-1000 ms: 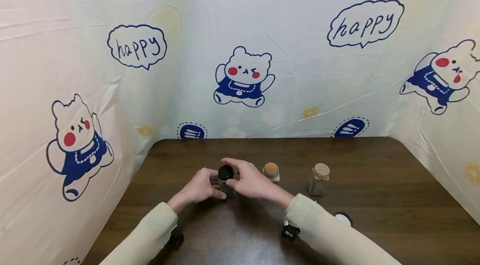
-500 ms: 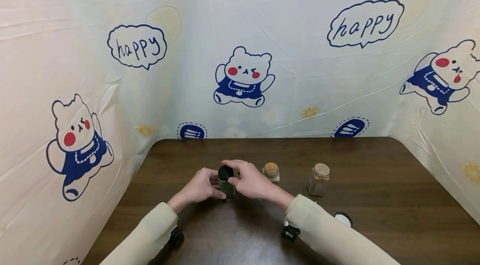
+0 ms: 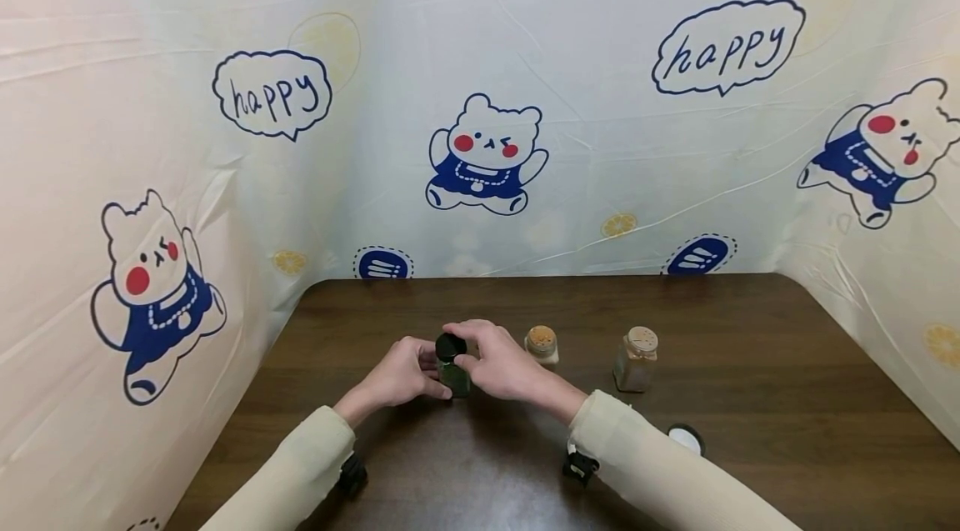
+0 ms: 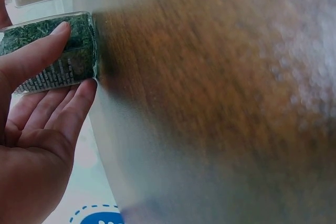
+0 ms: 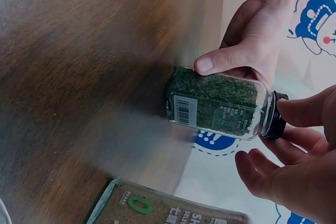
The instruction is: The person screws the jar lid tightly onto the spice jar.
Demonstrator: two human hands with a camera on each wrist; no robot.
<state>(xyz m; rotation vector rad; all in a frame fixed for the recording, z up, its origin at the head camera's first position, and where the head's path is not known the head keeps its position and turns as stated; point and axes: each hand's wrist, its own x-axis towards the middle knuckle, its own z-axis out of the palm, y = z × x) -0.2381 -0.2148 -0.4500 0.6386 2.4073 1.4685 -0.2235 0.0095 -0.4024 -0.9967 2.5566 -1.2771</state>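
A clear spice jar of dried green herbs (image 3: 458,383) stands on the wooden table, left of centre. My left hand (image 3: 399,373) grips its body, thumb along the near side and fingers around the back, as the left wrist view shows with the jar's lower part (image 4: 81,51). My right hand (image 3: 498,363) pinches the black cap (image 3: 450,345) between thumb and fingers. In the right wrist view the cap (image 5: 277,115) sits on the jar's neck, and a barcode label faces the camera. The jar's far side is hidden.
Right of my right hand stands a jar with an orange-tan top (image 3: 542,343). Farther right is a jar of brown powder (image 3: 634,368) with a perforated top. A loose black-rimmed white lid (image 3: 686,438) lies beside my right sleeve. A printed curtain (image 3: 585,97) surrounds the table (image 3: 735,348).
My right thumb and fingers have shifted slightly on the black cap, and more of the green herbs shows below it. My left hand and the jar have stayed in place.
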